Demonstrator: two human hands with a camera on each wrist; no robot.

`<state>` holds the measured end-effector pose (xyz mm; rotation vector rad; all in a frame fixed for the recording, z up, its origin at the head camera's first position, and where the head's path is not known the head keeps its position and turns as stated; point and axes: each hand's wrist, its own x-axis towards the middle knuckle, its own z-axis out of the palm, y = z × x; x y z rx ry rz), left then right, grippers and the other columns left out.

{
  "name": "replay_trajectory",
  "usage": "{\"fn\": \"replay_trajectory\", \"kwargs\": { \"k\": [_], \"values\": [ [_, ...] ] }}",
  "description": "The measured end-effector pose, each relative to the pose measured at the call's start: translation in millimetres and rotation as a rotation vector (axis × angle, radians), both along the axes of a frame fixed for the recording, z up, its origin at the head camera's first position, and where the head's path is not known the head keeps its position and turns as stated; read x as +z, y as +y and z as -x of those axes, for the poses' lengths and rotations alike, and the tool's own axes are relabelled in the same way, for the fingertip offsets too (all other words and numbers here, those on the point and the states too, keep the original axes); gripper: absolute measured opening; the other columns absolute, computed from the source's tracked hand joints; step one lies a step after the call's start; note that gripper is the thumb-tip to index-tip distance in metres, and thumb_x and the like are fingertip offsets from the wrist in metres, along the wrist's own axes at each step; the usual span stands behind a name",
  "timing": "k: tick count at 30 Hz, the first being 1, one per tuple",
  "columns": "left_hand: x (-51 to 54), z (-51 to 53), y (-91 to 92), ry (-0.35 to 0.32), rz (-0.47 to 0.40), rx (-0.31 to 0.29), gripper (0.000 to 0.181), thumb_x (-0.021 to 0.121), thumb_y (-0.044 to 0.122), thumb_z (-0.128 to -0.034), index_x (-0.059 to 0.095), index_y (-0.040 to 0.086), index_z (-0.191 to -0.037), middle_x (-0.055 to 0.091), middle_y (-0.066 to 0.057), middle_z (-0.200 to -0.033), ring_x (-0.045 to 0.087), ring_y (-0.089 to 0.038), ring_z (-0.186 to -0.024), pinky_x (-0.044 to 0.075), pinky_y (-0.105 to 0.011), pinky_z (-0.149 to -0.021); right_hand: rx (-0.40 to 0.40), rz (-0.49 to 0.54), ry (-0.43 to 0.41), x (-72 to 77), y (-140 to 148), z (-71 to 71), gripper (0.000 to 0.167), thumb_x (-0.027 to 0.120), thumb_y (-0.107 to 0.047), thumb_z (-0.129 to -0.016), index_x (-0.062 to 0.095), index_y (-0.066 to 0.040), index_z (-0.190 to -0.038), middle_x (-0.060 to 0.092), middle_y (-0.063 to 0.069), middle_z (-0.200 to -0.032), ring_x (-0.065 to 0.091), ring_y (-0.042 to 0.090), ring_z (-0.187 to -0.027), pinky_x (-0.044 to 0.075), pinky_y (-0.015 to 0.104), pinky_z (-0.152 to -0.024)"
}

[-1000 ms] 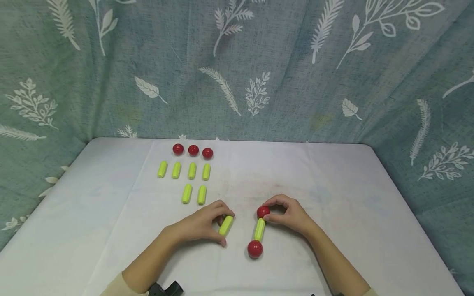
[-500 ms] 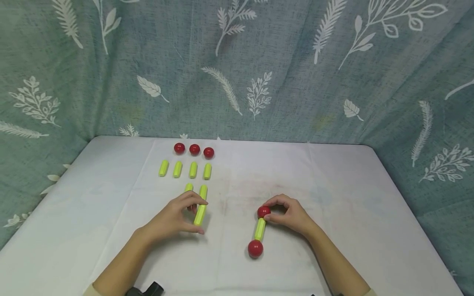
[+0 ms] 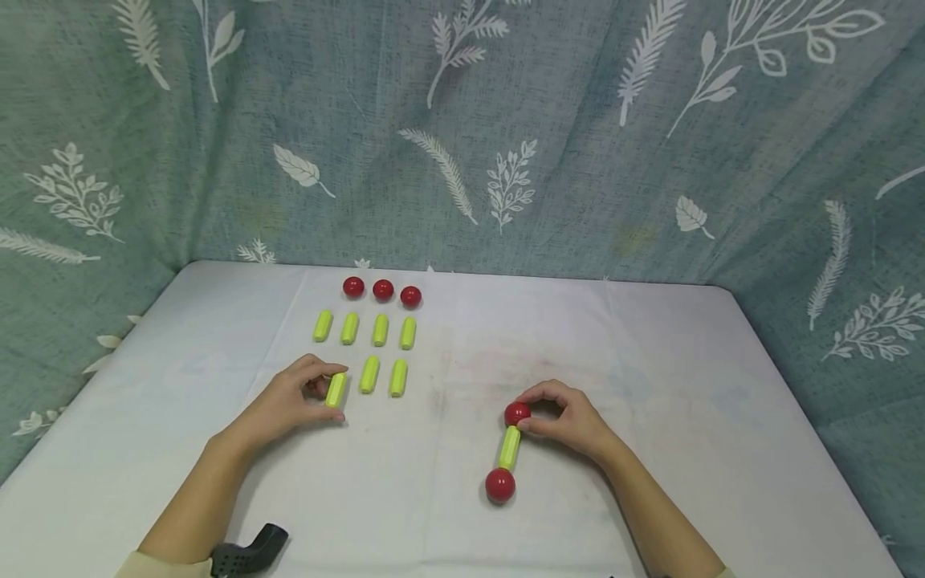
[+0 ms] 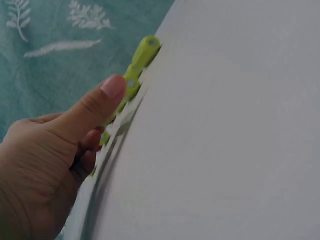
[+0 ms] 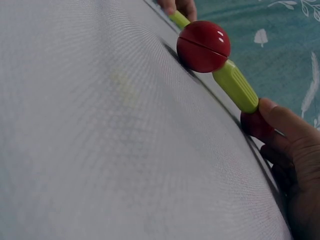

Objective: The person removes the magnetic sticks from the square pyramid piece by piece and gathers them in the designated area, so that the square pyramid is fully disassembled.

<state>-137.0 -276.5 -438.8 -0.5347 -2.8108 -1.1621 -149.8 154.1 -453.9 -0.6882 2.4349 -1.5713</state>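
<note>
My left hand [image 3: 292, 400] pinches a short yellow-green rod [image 3: 336, 390] between thumb and fingers, left of two like rods. In the left wrist view the thumb hides much of what this hand [image 4: 55, 145] grips. My right hand [image 3: 567, 417] pinches a red ball [image 3: 516, 414] at the far end of a joined piece. From that ball a yellow-green rod [image 3: 509, 448] runs to a second red ball [image 3: 500, 486] nearer the front. The right wrist view shows the near ball [image 5: 203, 46] and rod [image 5: 236, 86] joined, the gripped ball [image 5: 256, 125] partly covered by the thumb.
Three red balls [image 3: 383, 290] stand in a row at the back of the white table [image 3: 650, 361]. In front of them lies a row of several yellow-green rods [image 3: 350, 328], then two more rods [image 3: 369, 375]. A patterned green cloth [image 3: 462, 201] hangs behind.
My left hand has carried its rod leftward and away from me, from near the joined piece to beside the two rods. My right hand keeps its hold on the far ball.
</note>
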Motion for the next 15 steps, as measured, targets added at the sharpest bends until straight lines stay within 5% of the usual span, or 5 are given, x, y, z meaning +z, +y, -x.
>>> {"fn": "replay_trajectory", "kwargs": {
  "k": [4,7,11,15],
  "values": [
    [-8.5,13.0,-9.1,-0.065,0.036,0.071,0.07,0.086,0.036,-0.0642,0.06,0.008,-0.123,0.05,-0.002,-0.094,0.044,-0.013,-0.084,0.039,-0.02,-0.073,0.0,-0.002,0.008,-0.6,1,0.2,0.027,0.08,-0.018,-0.075,0.069,-0.015,-0.1,0.066,-0.003,-0.101,0.057,0.014,-0.099,0.044,0.027,-0.092],
    [-11.8,22.1,-11.1,-0.089,0.068,0.094,0.073,0.083,0.041,-0.0669,0.057,0.01,-0.127,0.054,-0.008,-0.109,0.045,-0.021,-0.101,0.033,-0.031,-0.088,0.0,-0.002,0.007,0.0,1,0.0,0.028,0.08,-0.019,-0.075,0.069,-0.015,-0.1,0.066,-0.003,-0.1,0.057,0.015,-0.1,0.044,0.027,-0.092],
    [-12.7,29.9,-10.1,-0.076,0.091,0.088,0.074,0.083,0.041,-0.0661,0.056,0.012,-0.129,0.054,-0.012,-0.124,0.039,-0.032,-0.117,0.021,-0.049,-0.092,-0.002,0.0,-0.004,0.6,1,-0.2,0.028,0.08,-0.018,-0.075,0.069,-0.015,-0.1,0.066,-0.003,-0.1,0.057,0.016,-0.1,0.044,0.027,-0.092],
    [-13.1,32.6,-8.9,-0.051,0.09,0.09,0.074,0.085,0.039,-0.0646,0.057,0.013,-0.128,0.054,-0.011,-0.124,0.038,-0.031,-0.115,0.021,-0.048,-0.091,-0.007,-0.001,-0.016,0.1,0,0.3,0.028,0.08,-0.015,-0.075,0.068,-0.013,-0.101,0.066,-0.002,-0.101,0.058,0.016,-0.1,0.044,0.027,-0.092]
  ]
}}
